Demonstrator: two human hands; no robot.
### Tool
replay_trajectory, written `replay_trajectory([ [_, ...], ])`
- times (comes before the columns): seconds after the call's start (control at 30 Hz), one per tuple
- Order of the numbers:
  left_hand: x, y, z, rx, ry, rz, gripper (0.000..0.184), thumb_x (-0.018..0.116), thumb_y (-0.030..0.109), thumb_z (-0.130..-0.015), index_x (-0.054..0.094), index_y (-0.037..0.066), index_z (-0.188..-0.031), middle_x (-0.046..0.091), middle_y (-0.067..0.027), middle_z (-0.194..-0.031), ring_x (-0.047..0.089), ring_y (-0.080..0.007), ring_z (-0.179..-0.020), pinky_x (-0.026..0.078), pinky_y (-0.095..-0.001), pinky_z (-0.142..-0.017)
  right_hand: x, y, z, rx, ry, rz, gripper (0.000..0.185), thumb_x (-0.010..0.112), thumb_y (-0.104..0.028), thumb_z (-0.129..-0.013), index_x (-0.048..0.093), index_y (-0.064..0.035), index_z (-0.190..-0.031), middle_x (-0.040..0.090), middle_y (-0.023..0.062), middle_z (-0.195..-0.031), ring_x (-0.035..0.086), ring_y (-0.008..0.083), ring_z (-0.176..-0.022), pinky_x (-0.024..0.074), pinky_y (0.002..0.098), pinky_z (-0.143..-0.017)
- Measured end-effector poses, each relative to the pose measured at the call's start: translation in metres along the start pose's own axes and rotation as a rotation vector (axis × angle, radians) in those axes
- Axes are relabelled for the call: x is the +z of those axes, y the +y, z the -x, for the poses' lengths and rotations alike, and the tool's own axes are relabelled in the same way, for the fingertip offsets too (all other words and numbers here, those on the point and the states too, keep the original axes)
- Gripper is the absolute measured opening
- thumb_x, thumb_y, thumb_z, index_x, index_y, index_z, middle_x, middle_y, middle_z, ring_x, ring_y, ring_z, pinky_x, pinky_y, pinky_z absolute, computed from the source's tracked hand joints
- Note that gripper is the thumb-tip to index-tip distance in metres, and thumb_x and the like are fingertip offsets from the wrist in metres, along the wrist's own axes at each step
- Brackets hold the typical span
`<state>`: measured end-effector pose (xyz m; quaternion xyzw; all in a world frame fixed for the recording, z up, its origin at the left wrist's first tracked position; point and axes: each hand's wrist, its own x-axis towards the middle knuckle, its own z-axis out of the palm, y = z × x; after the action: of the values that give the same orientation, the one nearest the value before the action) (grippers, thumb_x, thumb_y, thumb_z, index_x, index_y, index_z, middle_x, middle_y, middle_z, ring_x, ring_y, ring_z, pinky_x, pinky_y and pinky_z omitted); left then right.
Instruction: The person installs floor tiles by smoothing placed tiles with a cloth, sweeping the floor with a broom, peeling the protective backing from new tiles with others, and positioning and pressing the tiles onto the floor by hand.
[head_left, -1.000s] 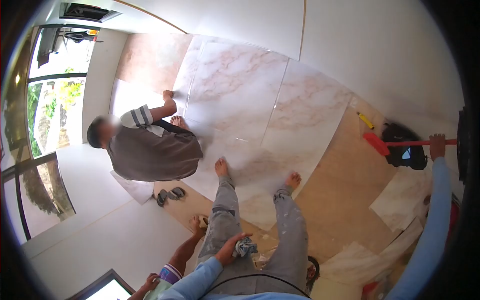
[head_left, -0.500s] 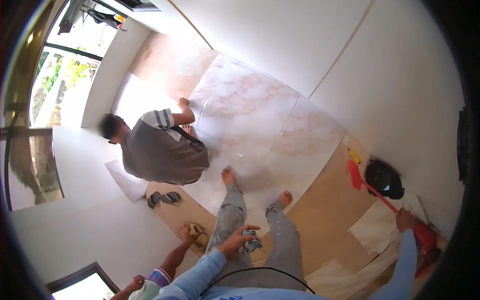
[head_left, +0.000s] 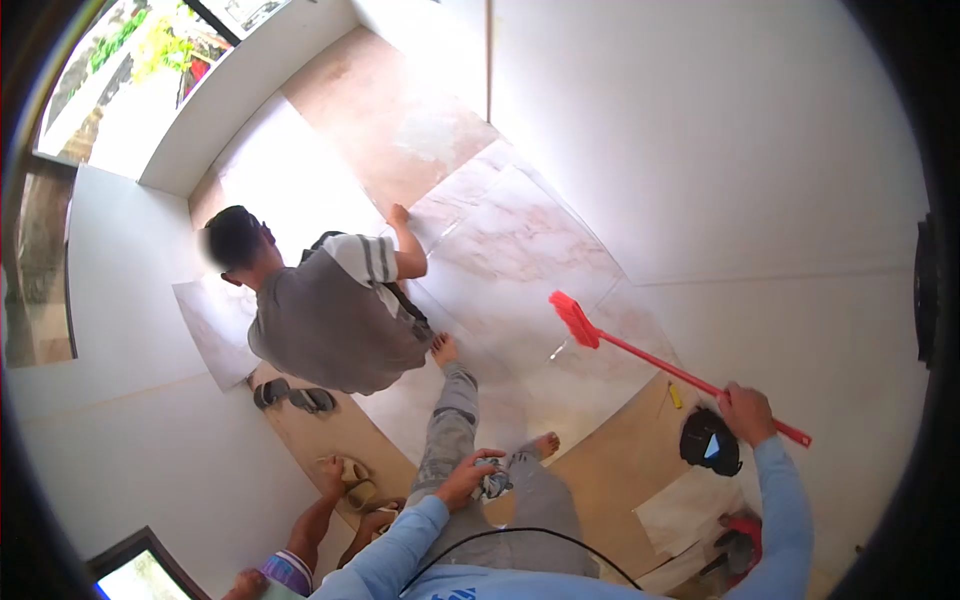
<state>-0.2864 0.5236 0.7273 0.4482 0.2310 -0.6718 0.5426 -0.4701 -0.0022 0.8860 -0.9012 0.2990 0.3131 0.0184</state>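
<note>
My right hand (head_left: pixel 748 412) is closed round the handle of a red broom (head_left: pixel 660 368), whose bristle head hangs over the marbled tiles (head_left: pixel 520 230) near the middle. In front of my lap, my left hand (head_left: pixel 466 480) holds a crumpled grey-blue cloth (head_left: pixel 492 478), its fingers curled round it. My bare feet are on the floor between the tiles and the brown board.
A person in a grey shirt (head_left: pixel 335 320) crouches at the left, one hand at a tile edge. Another person's arm (head_left: pixel 312 525) shows at the lower left. Sandals (head_left: pixel 312 400), a black bag (head_left: pixel 708 440), a yellow tool (head_left: pixel 675 395) and a loose tile (head_left: pixel 690 510) lie around.
The red broom has swung up and left from beside the black bag to over the tiles, in my right hand. The view has turned; the cloth is still in my left hand.
</note>
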Motion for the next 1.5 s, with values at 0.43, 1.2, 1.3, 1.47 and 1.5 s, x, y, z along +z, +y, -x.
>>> replay_trajectory([
  [0.43,-0.152,0.09,0.116,0.318,0.422,0.336,0.041,0.06,0.004,-0.089,0.066,0.007,-0.129,0.065,-0.0102,-0.111,0.068,-0.0212,-0.099,0.056,-0.0334,-0.088,-0.198,-0.216,-0.273,-0.207,-0.002,0.222,0.025,0.059,-0.025,-0.096,0.065,-0.0015,-0.103,0.073,0.0235,-0.093,0.071,0.0426,-0.09,0.0565,0.055,-0.083],
  [1.2,-0.272,-0.236,0.223,0.438,1.013,0.628,0.031,0.063,0.007,-0.09,0.067,0.005,-0.12,0.068,-0.009,-0.106,0.066,-0.0193,-0.09,0.054,-0.032,-0.079,-0.228,-0.337,-0.199,0.183,-0.392,-0.373,0.026,0.061,-0.01,-0.096,0.061,0.0041,-0.119,0.065,0.0138,-0.076,0.059,0.0215,-0.054,0.0474,0.0387,-0.042],
  [1.3,-0.321,-0.224,0.248,0.508,1.001,0.633,0.031,0.065,0.001,-0.088,0.067,0.004,-0.118,0.069,-0.0093,-0.107,0.065,-0.0182,-0.094,0.053,-0.0307,-0.082,-0.231,-0.358,-0.189,0.145,-0.279,-0.31,0.028,0.061,-0.009,-0.096,0.061,0.0011,-0.122,0.065,0.0133,-0.077,0.061,0.0216,-0.057,0.0514,0.0388,-0.045],
  [1.47,-0.423,-0.228,0.306,0.592,0.916,0.715,0.032,0.064,0.0,-0.088,0.065,0.005,-0.12,0.068,-0.0097,-0.105,0.066,-0.0184,-0.091,0.054,-0.0307,-0.081,-0.26,-0.452,-0.131,0.134,-0.19,0.027,0.029,0.065,-0.013,-0.094,0.069,-0.0033,-0.121,0.072,0.0149,-0.087,0.069,0.0242,-0.068,0.0578,0.0413,-0.057],
  [1.5,-0.437,-0.221,0.317,0.609,0.88,0.755,0.033,0.064,0.001,-0.088,0.065,0.005,-0.121,0.068,-0.01,-0.105,0.066,-0.0182,-0.091,0.054,-0.0305,-0.081,-0.26,-0.452,-0.145,0.057,-0.054,0.146,0.029,0.065,-0.015,-0.094,0.071,-0.0035,-0.12,0.074,0.0162,-0.092,0.072,0.0259,-0.072,0.0596,0.0422,-0.062],
])
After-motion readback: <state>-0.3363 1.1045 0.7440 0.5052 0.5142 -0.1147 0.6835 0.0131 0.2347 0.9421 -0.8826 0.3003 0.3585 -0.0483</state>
